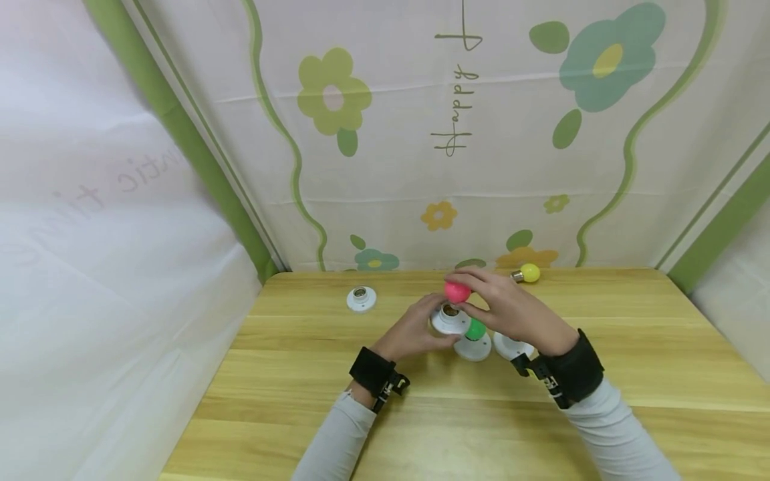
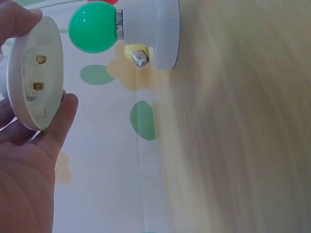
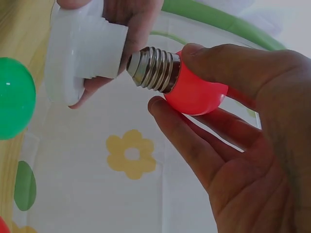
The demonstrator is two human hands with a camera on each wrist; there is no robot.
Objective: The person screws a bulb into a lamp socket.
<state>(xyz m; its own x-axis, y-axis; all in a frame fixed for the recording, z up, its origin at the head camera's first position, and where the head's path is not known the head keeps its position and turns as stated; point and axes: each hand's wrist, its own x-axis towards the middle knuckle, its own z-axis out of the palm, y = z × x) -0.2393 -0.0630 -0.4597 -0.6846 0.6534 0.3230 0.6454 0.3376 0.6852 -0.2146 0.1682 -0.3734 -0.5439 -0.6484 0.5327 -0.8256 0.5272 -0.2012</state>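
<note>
My left hand (image 1: 418,329) grips a white round lamp holder (image 1: 450,322) by its rim, raised above the table, its underside with two brass screws showing in the left wrist view. Between thumb and fingers, my right hand (image 1: 511,308) pinches a red light bulb (image 3: 197,92). The bulb's metal screw base (image 3: 155,69) points at the holder's mouth, slightly tilted; whether they touch I cannot tell. Just beyond the held holder, a green bulb (image 2: 93,27) sits in another white lamp holder (image 1: 473,347) on the table.
Another white lamp holder (image 1: 512,345) stands under my right wrist, partly hidden. An empty holder (image 1: 361,299) is at the back left. A yellow bulb (image 1: 529,272) lies near the table's back edge, against a printed curtain (image 1: 391,167). Something red (image 3: 3,227) shows at the right wrist view's corner.
</note>
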